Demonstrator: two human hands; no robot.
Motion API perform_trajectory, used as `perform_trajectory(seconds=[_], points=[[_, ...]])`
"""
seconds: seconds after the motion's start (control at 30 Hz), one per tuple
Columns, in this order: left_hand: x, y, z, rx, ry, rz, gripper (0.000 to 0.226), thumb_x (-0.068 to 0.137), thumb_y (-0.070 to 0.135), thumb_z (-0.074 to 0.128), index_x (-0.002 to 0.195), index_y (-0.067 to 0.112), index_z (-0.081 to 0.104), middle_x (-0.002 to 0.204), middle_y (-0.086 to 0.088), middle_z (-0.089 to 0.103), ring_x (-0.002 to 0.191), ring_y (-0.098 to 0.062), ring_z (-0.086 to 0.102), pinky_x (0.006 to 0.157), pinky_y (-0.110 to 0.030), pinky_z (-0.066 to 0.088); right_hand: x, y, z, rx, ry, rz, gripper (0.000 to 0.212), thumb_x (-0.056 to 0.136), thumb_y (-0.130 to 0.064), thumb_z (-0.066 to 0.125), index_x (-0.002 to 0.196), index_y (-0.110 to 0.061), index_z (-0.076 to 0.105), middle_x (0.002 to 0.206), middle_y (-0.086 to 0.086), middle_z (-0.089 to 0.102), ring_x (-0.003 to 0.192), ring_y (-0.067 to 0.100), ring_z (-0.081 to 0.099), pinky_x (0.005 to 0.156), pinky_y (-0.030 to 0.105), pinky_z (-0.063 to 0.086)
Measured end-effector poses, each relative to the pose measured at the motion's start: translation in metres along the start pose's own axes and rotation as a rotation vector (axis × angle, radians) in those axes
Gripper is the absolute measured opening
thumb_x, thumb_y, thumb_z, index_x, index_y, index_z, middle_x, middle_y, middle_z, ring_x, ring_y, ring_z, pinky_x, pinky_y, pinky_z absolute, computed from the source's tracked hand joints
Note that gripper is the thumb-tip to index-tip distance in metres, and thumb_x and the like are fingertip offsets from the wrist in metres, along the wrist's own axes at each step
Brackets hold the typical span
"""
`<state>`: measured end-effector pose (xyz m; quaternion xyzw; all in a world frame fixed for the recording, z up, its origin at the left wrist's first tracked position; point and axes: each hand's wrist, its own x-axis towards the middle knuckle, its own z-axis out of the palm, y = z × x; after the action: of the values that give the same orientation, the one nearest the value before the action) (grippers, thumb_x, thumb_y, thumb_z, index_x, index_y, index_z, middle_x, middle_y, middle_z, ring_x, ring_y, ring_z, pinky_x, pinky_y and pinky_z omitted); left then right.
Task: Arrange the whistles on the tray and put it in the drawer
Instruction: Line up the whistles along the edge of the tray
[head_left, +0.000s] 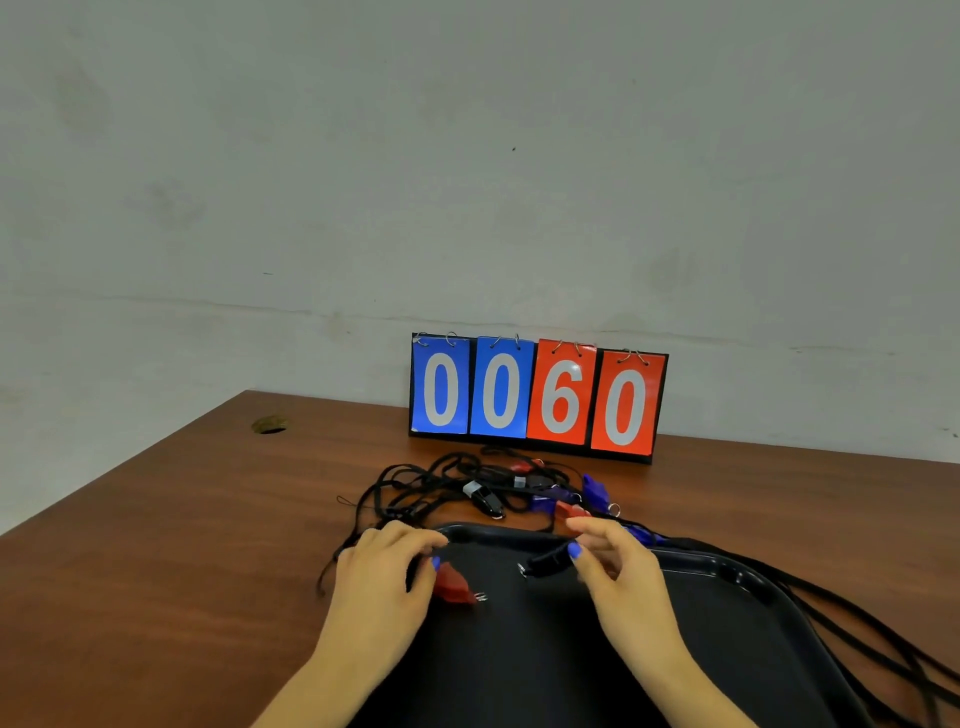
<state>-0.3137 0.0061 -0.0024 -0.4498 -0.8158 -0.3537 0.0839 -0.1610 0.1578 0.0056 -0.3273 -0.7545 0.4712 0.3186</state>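
A bare grey wall stands behind a brown wooden table, where a flip scoreboard reading 0060 leans against the wall. Nearer the person lies a black tray, and between it and the scoreboard sits a tangled heap of whistles on black cords (red, blue and black ones, too knotted to count). The left hand has its fingers curled round a red whistle just over the tray's near-left part; the right hand pinches a black whistle above the tray's middle. More cords trail off over the tray's right rim. The arranging step looks barely begun: two whistles are being set down, most remain in the heap. Next, each probably needs laying flat and letting go, then freeing another from the tangle without dragging the rest. No drawer is in view.
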Motion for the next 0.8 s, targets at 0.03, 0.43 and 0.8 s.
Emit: perform_trajectory(seconds=[0.03,0.43,0.8], points=[[-0.001,0.000,0.000,0.072,0.024,0.039,0.022,0.089,0.028,0.051,0.103,0.042,0.059,0.090,0.026,0.048,0.094,-0.003,0.048,0.083,-0.025,0.031,0.001,0.000,-0.001,0.041,0.009,0.023,0.033,0.089,-0.004,0.056,0.099,-0.036,0.058,0.095,-0.006,0.062,0.094,0.011,0.061,0.088,0.029,0.052],[-0.005,-0.004,0.008,0.280,-0.152,0.418,0.024,0.064,0.041,0.060,0.087,0.046,0.067,0.086,0.025,0.056,0.078,0.008,0.049,0.068,-0.012,0.041,0.005,-0.011,-0.017,0.620,0.004,0.328,0.031,0.093,0.002,0.044,0.109,-0.020,0.060,0.106,0.018,0.061,0.093,0.032,0.064,0.062,0.040,0.054],[-0.005,-0.003,0.010,0.284,-0.204,0.348,0.038,0.073,0.042,0.035,0.091,0.044,0.069,0.095,0.028,0.064,0.086,0.008,0.062,0.071,-0.012,0.049,0.002,-0.008,-0.009,0.534,-0.086,0.379,0.028,0.088,0.002,0.054,0.110,-0.015,0.060,0.096,0.017,0.070,0.092,0.031,0.067,0.065,0.043,0.056]])
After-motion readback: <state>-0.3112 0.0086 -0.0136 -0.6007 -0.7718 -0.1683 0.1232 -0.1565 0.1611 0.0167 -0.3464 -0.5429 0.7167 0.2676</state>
